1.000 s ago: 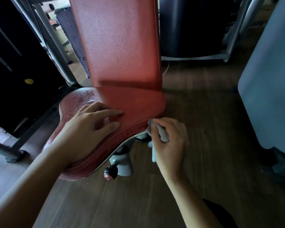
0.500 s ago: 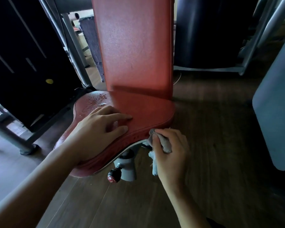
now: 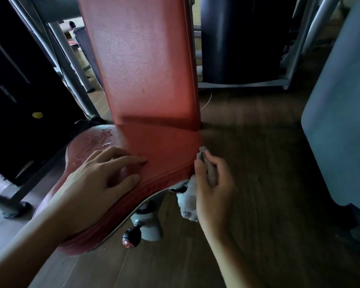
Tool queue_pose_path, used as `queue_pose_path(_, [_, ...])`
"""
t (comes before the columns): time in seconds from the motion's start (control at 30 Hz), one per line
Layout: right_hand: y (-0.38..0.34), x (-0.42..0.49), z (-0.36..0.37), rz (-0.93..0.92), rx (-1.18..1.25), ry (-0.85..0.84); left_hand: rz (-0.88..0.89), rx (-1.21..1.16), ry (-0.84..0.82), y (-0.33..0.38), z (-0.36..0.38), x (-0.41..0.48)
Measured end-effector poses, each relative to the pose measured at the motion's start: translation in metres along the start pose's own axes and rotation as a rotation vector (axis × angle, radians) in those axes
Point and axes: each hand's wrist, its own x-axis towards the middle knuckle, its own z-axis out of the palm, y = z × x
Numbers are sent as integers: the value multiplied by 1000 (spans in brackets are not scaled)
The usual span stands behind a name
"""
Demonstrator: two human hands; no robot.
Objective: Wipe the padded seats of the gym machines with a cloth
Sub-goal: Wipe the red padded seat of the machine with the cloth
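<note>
A red padded seat (image 3: 166, 148) with an upright red backrest (image 3: 146, 65) fills the middle of the head view. Wet droplets lie on the seat's far left part. My left hand (image 3: 96, 183) rests flat on the seat top, fingers spread and pointing right. My right hand (image 3: 214, 183) grips a grey cloth (image 3: 190, 196) against the seat's right side edge. One end of the cloth sticks up above my fingers, the other hangs down below the seat rim.
Under the seat stand a grey post (image 3: 149, 221) and a black-red adjustment knob (image 3: 131, 239). Dark machine panels and grey frame tubes (image 3: 71, 57) stand left. A dark pad (image 3: 243, 38) stands behind, a pale blue padded surface (image 3: 341, 113) right, on the wooden floor (image 3: 258, 183).
My right hand has slid the cloth further along the seat's right edge toward the backrest. My left hand stays on the seat top. The camera has shifted slightly.
</note>
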Motion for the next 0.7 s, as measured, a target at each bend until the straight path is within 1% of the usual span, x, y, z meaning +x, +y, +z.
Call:
queue_pose_path(0.07, [3, 5, 6, -44, -16, 29, 10, -4, 15, -1, 1, 0])
queue_pose_path(0.2, [9, 44, 17, -87, -134, 64, 13, -20, 43, 0, 3, 1])
queue_pose_path(0.4, [-5, 4, 7, -98, -99, 21, -1, -10, 46, 0, 3, 0])
queue_pose_path(0.47, [-3, 18, 12, -84, -119, 28, -6, -14, 48, 1, 3, 0])
queue_pose_path(0.57, [-1, 49, 16, 4, -142, 8, -16, -9, 39, 2, 3, 0])
queue_pose_path(0.63, [-5, 41, 15, 46, -124, 7, -22, -2, 24, 1, 2, -1])
queue_pose_path(0.7, [-11, 18, 9, 33, -102, 0, -22, -1, 15, 1, 2, -1])
